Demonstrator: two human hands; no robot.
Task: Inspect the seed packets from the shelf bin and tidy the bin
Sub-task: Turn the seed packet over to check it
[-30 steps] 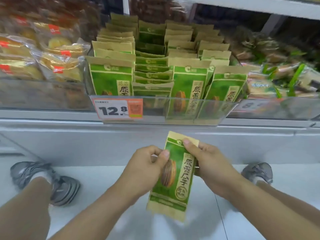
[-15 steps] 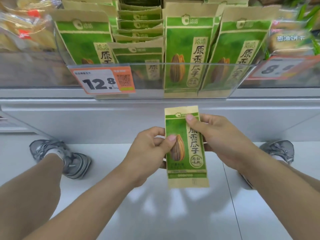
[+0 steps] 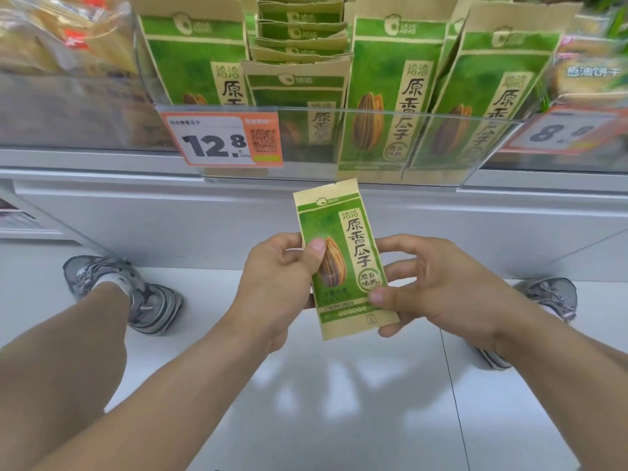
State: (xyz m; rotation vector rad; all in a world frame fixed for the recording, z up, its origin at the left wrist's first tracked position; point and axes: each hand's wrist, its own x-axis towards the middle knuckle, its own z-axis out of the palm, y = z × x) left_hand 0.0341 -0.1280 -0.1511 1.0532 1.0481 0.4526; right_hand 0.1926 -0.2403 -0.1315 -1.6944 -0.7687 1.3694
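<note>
I pinch one seed packet [image 3: 343,258] between both hands. My left hand [image 3: 277,283] grasps its left edge, the thumb pressed flat on the front over the printed seed, the fingers curled behind. My right hand [image 3: 438,287] holds the lower right edge, the thumb on the front near the round label and the fingers wrapped round the back. The packet stands nearly upright, its top tipped a little to the left, printed face toward me, between my two hands and just below the front of the shelf bin [image 3: 339,144].

The bin is clear plastic, and its front wall shows four rows of matching green and tan packets [image 3: 390,86]. Three front packets stand tall at the left, centre right and right; in the second row from the left the front one sits lower, with at least four more tops stacked behind it. How many fill each row further back I cannot tell. One orange price tag [image 3: 222,139] reading 12.8 hangs on the bin's left front. A second tag [image 3: 564,130] hangs on the neighbouring section to the right, blurred. Two grey shoes [image 3: 136,290] rest on the white floor [image 3: 339,402], one at each side.
</note>
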